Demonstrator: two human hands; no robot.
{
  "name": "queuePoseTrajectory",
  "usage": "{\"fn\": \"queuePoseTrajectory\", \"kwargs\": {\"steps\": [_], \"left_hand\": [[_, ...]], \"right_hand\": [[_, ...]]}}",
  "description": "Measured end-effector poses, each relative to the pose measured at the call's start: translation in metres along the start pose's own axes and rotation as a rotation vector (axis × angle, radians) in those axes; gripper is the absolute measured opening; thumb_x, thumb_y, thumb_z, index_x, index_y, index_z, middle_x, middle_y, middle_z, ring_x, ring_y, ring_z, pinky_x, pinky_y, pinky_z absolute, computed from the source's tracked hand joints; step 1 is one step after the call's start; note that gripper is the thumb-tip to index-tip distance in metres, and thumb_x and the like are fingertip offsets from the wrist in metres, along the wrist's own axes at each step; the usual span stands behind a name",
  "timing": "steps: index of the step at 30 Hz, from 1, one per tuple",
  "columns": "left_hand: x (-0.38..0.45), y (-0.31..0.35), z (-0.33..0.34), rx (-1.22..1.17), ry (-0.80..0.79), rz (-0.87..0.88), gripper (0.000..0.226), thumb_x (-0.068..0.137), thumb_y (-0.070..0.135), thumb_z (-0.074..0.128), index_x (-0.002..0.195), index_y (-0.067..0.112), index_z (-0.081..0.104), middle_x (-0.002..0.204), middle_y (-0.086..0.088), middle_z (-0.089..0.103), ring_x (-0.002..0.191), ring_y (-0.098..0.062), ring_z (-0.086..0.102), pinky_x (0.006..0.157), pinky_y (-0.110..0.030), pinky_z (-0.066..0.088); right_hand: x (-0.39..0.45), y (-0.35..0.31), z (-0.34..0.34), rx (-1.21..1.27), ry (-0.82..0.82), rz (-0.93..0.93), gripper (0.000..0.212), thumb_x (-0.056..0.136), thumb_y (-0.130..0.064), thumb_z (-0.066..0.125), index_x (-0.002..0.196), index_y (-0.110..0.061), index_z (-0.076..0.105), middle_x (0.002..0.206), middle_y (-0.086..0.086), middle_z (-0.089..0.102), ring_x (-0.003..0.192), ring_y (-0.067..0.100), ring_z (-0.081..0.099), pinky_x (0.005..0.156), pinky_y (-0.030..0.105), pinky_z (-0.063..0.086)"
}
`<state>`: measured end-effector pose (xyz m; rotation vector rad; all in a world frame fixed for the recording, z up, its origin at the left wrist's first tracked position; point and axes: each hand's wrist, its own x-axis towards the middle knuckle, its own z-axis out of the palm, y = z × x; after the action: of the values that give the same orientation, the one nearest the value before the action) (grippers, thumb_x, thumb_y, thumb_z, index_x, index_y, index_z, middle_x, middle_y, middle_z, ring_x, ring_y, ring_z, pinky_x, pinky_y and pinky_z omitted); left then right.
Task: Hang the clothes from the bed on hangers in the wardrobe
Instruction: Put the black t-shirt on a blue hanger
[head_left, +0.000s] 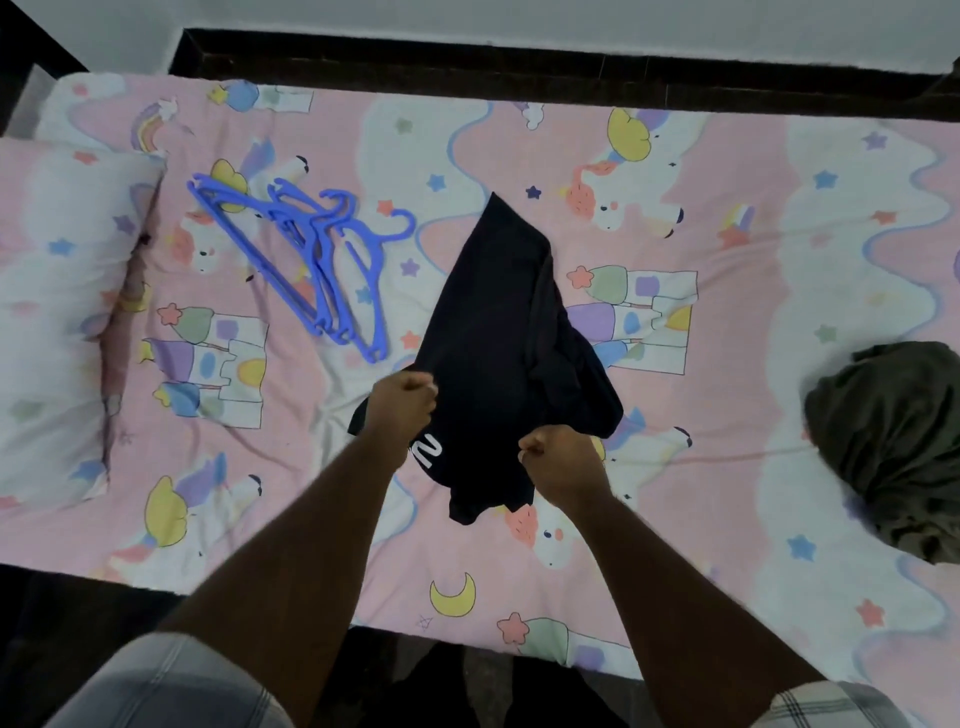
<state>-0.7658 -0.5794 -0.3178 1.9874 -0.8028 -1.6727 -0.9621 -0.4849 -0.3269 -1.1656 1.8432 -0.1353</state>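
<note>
I hold a black garment (488, 332) up over the middle of the bed (727, 545), one fist at each side of its near edge. My left hand (402, 402) has its fingers curled tight round the cloth at the left, and my right hand (558, 457) has its fingers bunched on the cloth at the right. Between the two fists some white lettering shows on the fabric. The far end of the garment lies out toward the wall. To the far left of it a bundle of blue hangers (317, 265) lies on the patterned sheet, well apart from the cloth, with a pillow (57, 312) beyond at the left edge. At the right edge of the bed sits a crumpled dark olive garment (893, 441).
</note>
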Motion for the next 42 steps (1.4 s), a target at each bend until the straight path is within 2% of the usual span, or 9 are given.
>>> {"fn": "queuePoseTrajectory", "kwargs": {"steps": [4,7,16,21,25,30,35,39,42], "left_hand": [[0.012,-0.062,-0.017,0.205,0.154,-0.074,0.010,0.089,0.009,0.064,0.097,0.013,0.069,0.096,-0.015,0.071,0.076,-0.027,0.063,0.080,-0.040,0.056],[0.016,-0.087,-0.022,0.263,0.182,-0.093,0.016,0.084,0.010,0.065,0.073,0.021,0.060,0.076,-0.006,0.062,0.073,-0.030,0.056,0.077,-0.042,0.053],[0.027,-0.107,-0.022,-0.209,0.020,-0.233,0.010,0.094,-0.002,0.057,0.092,0.006,0.062,0.091,-0.016,0.059,0.084,-0.027,0.057,0.074,-0.036,0.050],[0.011,-0.087,-0.037,-0.291,-0.151,-0.214,0.021,0.097,0.005,0.055,0.113,0.010,0.068,0.107,-0.015,0.075,0.099,-0.030,0.072,0.086,-0.039,0.058],[-0.010,-0.059,-0.047,-0.360,-0.260,-0.190,0.029,0.096,0.005,0.060,0.125,0.009,0.062,0.111,-0.017,0.074,0.096,-0.029,0.074,0.073,-0.035,0.060],[-0.036,-0.010,-0.063,-0.322,-0.311,-0.093,0.022,0.099,0.006,0.058,0.120,0.010,0.063,0.101,-0.013,0.075,0.093,-0.026,0.075,0.075,-0.034,0.060],[-0.065,0.036,-0.074,0.054,-0.358,0.125,0.030,0.092,0.004,0.067,0.120,0.013,0.065,0.102,-0.008,0.071,0.088,-0.016,0.069,0.065,-0.018,0.054],[-0.103,0.073,-0.061,0.236,-0.472,0.349,0.026,0.089,-0.003,0.070,0.111,0.009,0.065,0.087,-0.002,0.070,0.065,0.004,0.065,0.057,-0.009,0.046],[-0.125,0.094,-0.054,0.190,-0.501,0.416,0.018,0.089,0.000,0.071,0.101,0.012,0.066,0.076,0.003,0.071,0.067,-0.004,0.068,0.063,-0.015,0.051]], "right_hand": [[-0.006,-0.005,0.038,-0.037,-0.049,-0.004,0.027,0.093,-0.020,0.059,0.116,-0.020,0.073,0.116,0.001,0.072,0.111,0.024,0.065,0.094,0.033,0.052],[-0.004,-0.013,0.072,-0.018,-0.071,-0.015,0.028,0.095,-0.021,0.057,0.119,-0.020,0.072,0.118,0.001,0.072,0.111,0.023,0.065,0.096,0.032,0.052],[0.012,-0.024,0.124,-0.011,-0.037,0.024,0.032,0.100,-0.025,0.056,0.130,-0.022,0.065,0.124,-0.002,0.069,0.111,0.018,0.065,0.097,0.030,0.052],[0.003,-0.032,0.123,0.076,0.052,0.016,0.022,0.096,-0.028,0.062,0.115,-0.024,0.071,0.100,-0.004,0.074,0.091,0.016,0.067,0.081,0.031,0.055],[-0.014,-0.052,0.112,0.105,0.102,-0.048,0.012,0.090,-0.029,0.062,0.082,-0.020,0.067,0.071,-0.006,0.067,0.067,0.015,0.063,0.067,0.033,0.055],[-0.036,-0.079,0.076,0.321,0.273,-0.045,0.024,0.091,-0.030,0.062,0.074,-0.013,0.059,0.063,0.001,0.062,0.059,0.018,0.060,0.060,0.041,0.054],[-0.055,-0.111,0.005,0.484,0.303,-0.021,0.023,0.093,-0.021,0.066,0.074,-0.013,0.056,0.066,0.002,0.056,0.063,0.016,0.051,0.064,0.032,0.044],[-0.065,-0.147,-0.050,0.791,0.215,0.060,0.007,0.095,-0.014,0.065,0.088,-0.012,0.065,0.073,0.009,0.061,0.064,0.021,0.054,0.060,0.030,0.051],[-0.080,-0.174,-0.082,1.004,0.195,0.064,0.009,0.094,-0.012,0.066,0.102,-0.008,0.069,0.084,0.012,0.069,0.071,0.022,0.062,0.064,0.028,0.053]]}}
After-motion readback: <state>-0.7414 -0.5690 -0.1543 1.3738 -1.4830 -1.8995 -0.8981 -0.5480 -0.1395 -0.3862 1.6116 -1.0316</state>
